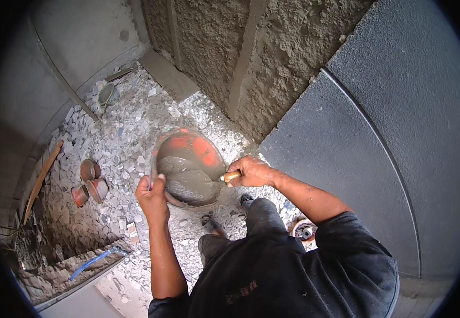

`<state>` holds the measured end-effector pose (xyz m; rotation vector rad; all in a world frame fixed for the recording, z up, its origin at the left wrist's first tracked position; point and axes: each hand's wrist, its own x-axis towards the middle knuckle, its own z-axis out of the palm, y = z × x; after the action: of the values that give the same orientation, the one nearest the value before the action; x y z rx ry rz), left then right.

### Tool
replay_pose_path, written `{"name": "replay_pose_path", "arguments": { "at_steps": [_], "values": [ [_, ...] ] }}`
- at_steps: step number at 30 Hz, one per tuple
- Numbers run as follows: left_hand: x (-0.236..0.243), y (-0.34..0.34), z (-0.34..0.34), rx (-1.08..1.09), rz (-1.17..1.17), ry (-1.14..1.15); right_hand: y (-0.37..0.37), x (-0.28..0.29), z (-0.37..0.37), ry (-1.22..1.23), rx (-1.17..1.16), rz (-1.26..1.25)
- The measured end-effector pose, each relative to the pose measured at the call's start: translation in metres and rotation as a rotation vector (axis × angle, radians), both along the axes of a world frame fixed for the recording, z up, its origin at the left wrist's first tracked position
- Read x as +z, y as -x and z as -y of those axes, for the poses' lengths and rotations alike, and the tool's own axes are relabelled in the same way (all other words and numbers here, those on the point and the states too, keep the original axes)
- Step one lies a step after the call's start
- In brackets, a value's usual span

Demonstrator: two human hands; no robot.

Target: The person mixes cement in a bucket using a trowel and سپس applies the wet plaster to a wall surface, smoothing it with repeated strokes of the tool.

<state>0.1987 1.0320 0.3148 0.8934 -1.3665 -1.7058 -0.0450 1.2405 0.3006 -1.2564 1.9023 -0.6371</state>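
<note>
An orange tub holding wet grey mortar is in front of me, its wall smeared with grey. My left hand is closed at the tub's left rim, thumb upward. At the opposite side my right hand grips the light wooden handle of what looks like a trowel. Its blade cannot be made out against the mortar-coated rim.
White rubble covers the floor. Several small buckets stand at left, beyond them a wooden strip. A rough mortared wall rises ahead, a smooth dark grey surface at right. A round container is near my feet.
</note>
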Motion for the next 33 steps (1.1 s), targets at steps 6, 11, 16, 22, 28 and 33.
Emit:
{"name": "replay_pose_path", "arguments": {
  "at_steps": [6,11,16,22,28,33],
  "values": [
    [-0.001,-0.002,-0.021,0.17,-0.091,-0.1,0.108,0.018,-0.021,-0.003,-0.137,0.454],
    [-0.013,0.006,-0.048,0.254,-0.053,-0.133,0.258,0.097,-0.059,-0.079,-0.705,-0.114],
    [-0.034,0.022,-0.065,0.252,-0.082,-0.196,0.244,0.224,-0.074,0.025,-0.495,-0.613],
    [-0.028,0.062,-0.065,0.068,0.107,-0.077,0.124,0.162,-0.014,-0.353,0.128,-1.044],
    [0.002,0.079,-0.059,-0.157,0.201,0.103,0.073,0.058,0.029,-0.197,0.447,-0.787],
    [-0.023,0.051,-0.036,-0.061,0.236,0.035,0.043,-0.048,-0.001,-0.006,0.124,-0.154]
  ]
}}
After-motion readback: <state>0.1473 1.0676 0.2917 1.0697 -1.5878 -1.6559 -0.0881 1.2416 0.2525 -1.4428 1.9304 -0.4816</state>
